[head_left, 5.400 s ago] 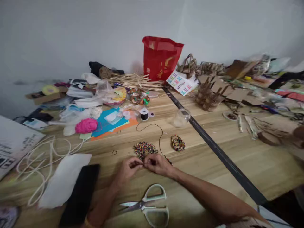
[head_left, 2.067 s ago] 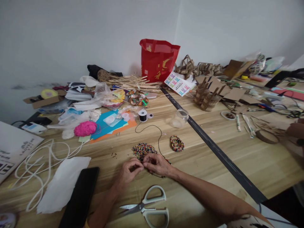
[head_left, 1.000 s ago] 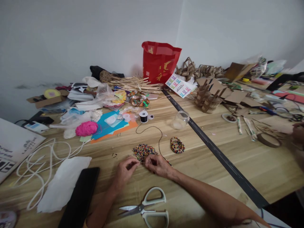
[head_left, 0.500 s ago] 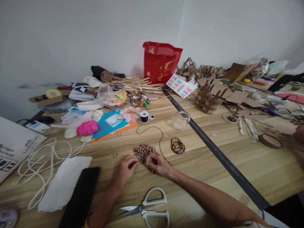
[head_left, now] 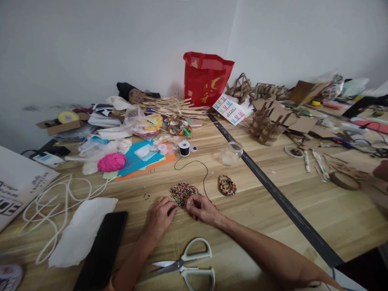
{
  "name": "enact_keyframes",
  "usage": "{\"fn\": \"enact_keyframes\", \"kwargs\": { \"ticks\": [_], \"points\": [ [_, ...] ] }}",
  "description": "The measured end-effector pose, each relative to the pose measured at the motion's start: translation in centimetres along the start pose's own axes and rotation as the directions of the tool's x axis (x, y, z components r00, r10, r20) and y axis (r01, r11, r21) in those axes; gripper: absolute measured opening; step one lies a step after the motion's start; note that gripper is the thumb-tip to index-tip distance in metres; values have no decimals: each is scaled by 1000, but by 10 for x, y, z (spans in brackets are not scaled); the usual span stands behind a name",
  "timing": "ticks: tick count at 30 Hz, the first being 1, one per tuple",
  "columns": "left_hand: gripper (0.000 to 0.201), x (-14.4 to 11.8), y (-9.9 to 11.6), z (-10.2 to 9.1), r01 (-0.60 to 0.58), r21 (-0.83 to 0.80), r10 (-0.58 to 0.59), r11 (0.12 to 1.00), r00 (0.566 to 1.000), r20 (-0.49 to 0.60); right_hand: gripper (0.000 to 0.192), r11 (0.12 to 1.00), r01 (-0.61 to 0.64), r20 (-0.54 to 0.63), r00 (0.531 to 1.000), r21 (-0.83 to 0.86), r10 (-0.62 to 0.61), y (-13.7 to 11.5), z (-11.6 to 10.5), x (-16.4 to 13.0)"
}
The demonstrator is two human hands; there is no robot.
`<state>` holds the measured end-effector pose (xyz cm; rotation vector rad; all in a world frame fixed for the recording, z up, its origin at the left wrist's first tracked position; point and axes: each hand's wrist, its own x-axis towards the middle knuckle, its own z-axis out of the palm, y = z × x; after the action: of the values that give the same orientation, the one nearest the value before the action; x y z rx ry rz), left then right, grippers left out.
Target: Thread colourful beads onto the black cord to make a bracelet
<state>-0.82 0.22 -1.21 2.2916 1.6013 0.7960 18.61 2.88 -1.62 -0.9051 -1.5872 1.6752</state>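
Pale grey walls rise behind a wood-grained bench, crowded along its back and sides. At the far left stands a white box with dark lettering, and beside it white cord lies in loose loops. Next come a sheet of white paper and a black phone-like slab that overlaps its edge. Further back, pink yarn sits against a blue sheet, with an orange sheet showing from underneath. Of the two hands, the left hand is at the lower left of a heap of small mixed-colour beads, its fingers curled toward the thumb; whether anything is held between them I can't make out. Below, scissors lie with blades slightly parted, pointing left. Behind the heap stands a spool wound in black, and near it a thin dark cord curves rightward and down to the right wrist. The right hand is at the heap's right edge, thumb and forefinger drawn together; what lies between those fingertips is hidden. A red bag stands upright against the wall. Beaded loops lie overlapping right of the heap, a clear jar behind them. Beyond a dark strip are woven baskets, a small dish, a brown ring and, at the right edge, another person's blurred hand.
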Motion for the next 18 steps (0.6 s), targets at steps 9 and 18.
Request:
{"fn": "enact_keyframes", "kwargs": {
  "ticks": [9,18],
  "points": [
    [12,1,2,1,187,-391,-187,901,982,38,22,1000,17,37,999,-18,-16,2,0,-1],
    [11,-1,3,3,300,-560,-267,772,953,143,14,995,67,70,996,-78,-62,0,-1,-2]
  ]
}}
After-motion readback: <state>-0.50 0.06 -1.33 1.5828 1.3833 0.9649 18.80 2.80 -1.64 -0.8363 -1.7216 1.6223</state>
